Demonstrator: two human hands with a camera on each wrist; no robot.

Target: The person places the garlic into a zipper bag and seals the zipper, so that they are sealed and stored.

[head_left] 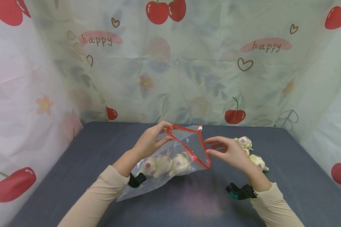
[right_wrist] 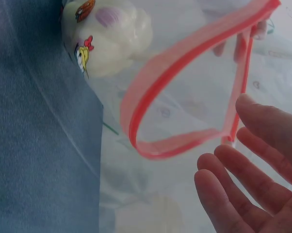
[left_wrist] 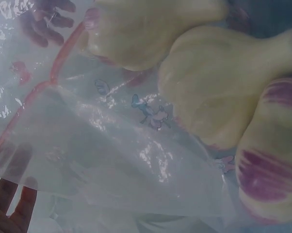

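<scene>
A clear zip bag (head_left: 159, 186) with a red zip rim (head_left: 184, 146) hangs tilted, its mouth gaping toward the right. My left hand (head_left: 150, 140) pinches the rim's upper left edge between thumb and fingers. Inside lie three cream garlic bulbs (head_left: 180, 164) with purple patches, also large in the left wrist view as garlic bulbs (left_wrist: 209, 87) behind the film. My right hand (head_left: 230, 153) is beside the right edge of the mouth, fingers extended and apart from the thumb, holding nothing. In the right wrist view its fingertips (right_wrist: 209, 182) are close to the red rim (right_wrist: 151, 92).
More garlic bulbs (head_left: 257, 161) lie on the dark table (head_left: 102, 142) behind the right hand, partly hidden by it. A white slider (head_left: 200, 128) sits at the zip's top corner. Printed curtains (head_left: 176, 78) stand around the table's back and sides.
</scene>
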